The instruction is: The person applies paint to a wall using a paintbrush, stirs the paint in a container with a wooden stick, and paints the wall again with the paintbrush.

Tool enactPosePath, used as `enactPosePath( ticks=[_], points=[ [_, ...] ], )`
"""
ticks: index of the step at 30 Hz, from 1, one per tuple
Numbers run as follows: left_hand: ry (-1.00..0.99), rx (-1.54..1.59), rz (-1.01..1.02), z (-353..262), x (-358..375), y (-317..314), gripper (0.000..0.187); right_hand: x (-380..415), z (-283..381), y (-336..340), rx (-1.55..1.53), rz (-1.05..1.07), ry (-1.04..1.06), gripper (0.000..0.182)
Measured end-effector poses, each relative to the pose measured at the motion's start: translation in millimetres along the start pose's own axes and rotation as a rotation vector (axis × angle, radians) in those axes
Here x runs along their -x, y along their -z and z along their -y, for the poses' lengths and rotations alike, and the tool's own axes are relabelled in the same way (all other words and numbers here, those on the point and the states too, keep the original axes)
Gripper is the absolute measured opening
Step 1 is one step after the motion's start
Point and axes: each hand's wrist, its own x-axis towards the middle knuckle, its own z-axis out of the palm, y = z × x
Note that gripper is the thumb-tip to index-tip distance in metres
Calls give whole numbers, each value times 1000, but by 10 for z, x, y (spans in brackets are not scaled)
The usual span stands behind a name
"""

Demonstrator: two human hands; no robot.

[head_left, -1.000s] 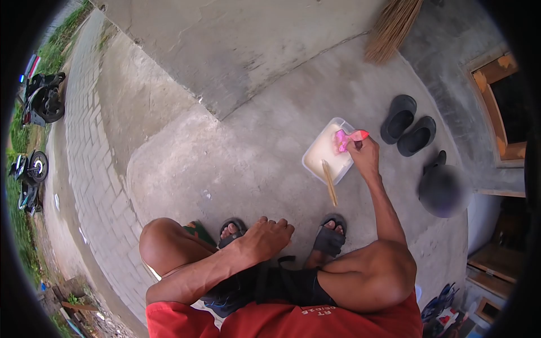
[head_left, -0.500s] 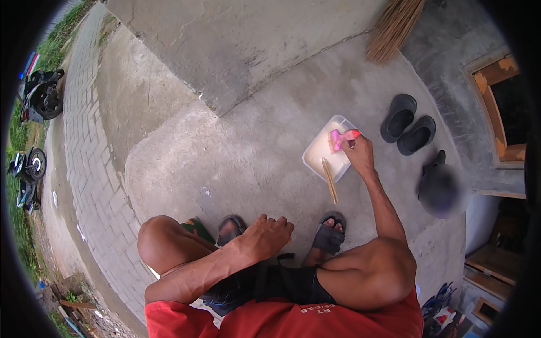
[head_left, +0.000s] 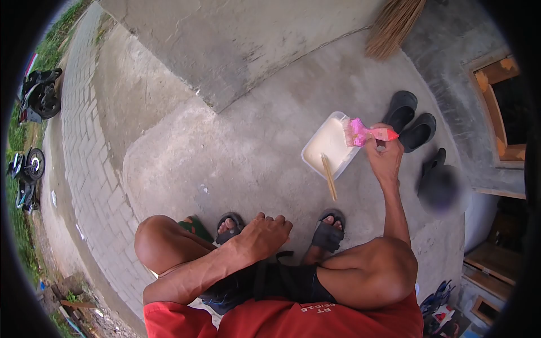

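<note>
My right hand (head_left: pixel 385 158) is closed around the handle of a paintbrush (head_left: pixel 362 133) with a pink-coloured band, a red handle tip and pale bristles. The bristles are held over the right rim of a white plastic tub (head_left: pixel 307 160). Inside the tub is a creamy off-white liquid (head_left: pixel 322 141). A pair of thin wooden sticks (head_left: pixel 329 179) leans in it, with the ends sticking out over the near edge. My left hand (head_left: pixel 265 235) rests above my lap, its fingers curled under; the palm is hidden and nothing shows in it.
Black clogs (head_left: pixel 417 133) stand right of the tub, close to my right hand. A dark rounded object (head_left: pixel 442 191), partly blurred, lies nearer. A concrete wall (head_left: pixel 225 50) rises ahead, with a stick broom (head_left: pixel 395 28) against it. Motorbikes (head_left: pixel 42 96) are parked far left.
The paintbrush has come up from inside the tub and moved right, now turned almost level at the rim. The left hand stays in place.
</note>
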Motion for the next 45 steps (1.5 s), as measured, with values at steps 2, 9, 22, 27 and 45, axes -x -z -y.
enactPosePath(
  ticks=[2,9,22,27,45],
  points=[
    [2,-16,6,-1,2,-6,34,78,-8,-40,5,-63,78,16],
    [6,-34,34,-17,-35,64,34,393,-681,-401,55,49,138,24],
    [0,7,56,-32,-28,51,33,633,-1182,-296,-1085,-270,-961,20],
    [-14,-20,69,-58,-29,60,32,710,-1284,-277,-1392,-263,-1090,21],
    [-74,36,-59,37,151,400,32,-873,1045,-1358,-1068,148,-499,36]
  ],
)
